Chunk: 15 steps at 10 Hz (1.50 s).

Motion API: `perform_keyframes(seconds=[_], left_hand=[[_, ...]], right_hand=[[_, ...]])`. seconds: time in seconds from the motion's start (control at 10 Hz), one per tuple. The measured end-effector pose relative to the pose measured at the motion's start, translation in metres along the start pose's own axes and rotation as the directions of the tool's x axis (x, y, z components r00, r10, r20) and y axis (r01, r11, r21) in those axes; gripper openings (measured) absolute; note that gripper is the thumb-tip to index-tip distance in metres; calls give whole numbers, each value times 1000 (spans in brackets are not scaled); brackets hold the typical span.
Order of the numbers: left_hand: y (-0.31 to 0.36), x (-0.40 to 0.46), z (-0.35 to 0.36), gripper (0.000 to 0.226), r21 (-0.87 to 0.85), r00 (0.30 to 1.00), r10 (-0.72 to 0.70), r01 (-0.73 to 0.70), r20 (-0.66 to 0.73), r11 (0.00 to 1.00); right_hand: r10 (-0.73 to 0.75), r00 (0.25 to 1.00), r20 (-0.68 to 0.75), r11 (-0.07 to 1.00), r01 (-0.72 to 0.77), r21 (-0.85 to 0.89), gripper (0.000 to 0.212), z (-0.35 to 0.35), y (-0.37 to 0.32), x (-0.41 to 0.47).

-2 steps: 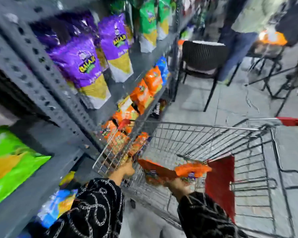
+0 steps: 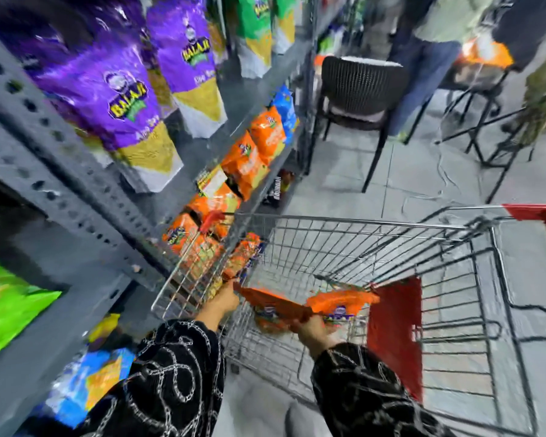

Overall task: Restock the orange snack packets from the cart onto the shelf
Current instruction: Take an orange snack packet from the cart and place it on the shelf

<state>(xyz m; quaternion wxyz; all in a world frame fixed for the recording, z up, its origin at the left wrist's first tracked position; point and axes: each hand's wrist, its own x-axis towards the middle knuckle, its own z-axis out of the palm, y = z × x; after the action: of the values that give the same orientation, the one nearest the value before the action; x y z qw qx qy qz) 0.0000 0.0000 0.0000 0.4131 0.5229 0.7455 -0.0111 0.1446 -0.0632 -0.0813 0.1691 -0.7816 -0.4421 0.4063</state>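
Over the wire cart [image 2: 344, 220], my left hand [image 2: 223, 302] pinches the left corner of an orange snack packet [image 2: 270, 305]. My right hand [image 2: 314, 331] grips the other end of that packet together with a second orange packet [image 2: 344, 302]. Both packets hang just above the cart's basket. More orange packets [image 2: 243, 257] lean in the cart's near-left corner. On the grey shelf [image 2: 275, 162] to the left, a row of orange packets [image 2: 245, 162] stands with a blue one behind. The picture is blurred by motion.
Purple bags [image 2: 108, 99] and green bags [image 2: 256, 29] fill the upper shelf; green [image 2: 10, 307] and blue bags [image 2: 85, 383] sit at lower left. A black chair [image 2: 360, 89] and a person's legs [image 2: 423, 77] stand beyond the cart. The cart has a red seat flap [image 2: 394, 329].
My hands and the two packets have held nearly the same place over the cart; the view has shifted slightly.
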Motion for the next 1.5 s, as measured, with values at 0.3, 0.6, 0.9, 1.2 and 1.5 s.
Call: perform_keyframes(seconds=[0.3,0.6,0.9,1.2,1.5], left_hand=[[-11,2,-9,18,-182,991,19,-43,-133,982],[3,-70,-53,33,-391,906,115,-287,-406,875],[60,-211,-165,36,-244,487,153,-655,-860,715],[61,-418,-343,32,95,-150,-42,-792,-988,604],[-66,-559,-468,32,304,-624,-100,-507,-775,806]], right_hand=[[-5,997,-83,997,11,71,16,-70,6,-15],[-238,921,-308,917,318,240,47,-98,-53,-65],[-466,625,-626,698,694,173,40,-195,-223,-156],[-548,328,-770,304,935,182,39,-255,-430,-323],[-655,274,-704,-6,930,368,40,-173,-569,-494]])
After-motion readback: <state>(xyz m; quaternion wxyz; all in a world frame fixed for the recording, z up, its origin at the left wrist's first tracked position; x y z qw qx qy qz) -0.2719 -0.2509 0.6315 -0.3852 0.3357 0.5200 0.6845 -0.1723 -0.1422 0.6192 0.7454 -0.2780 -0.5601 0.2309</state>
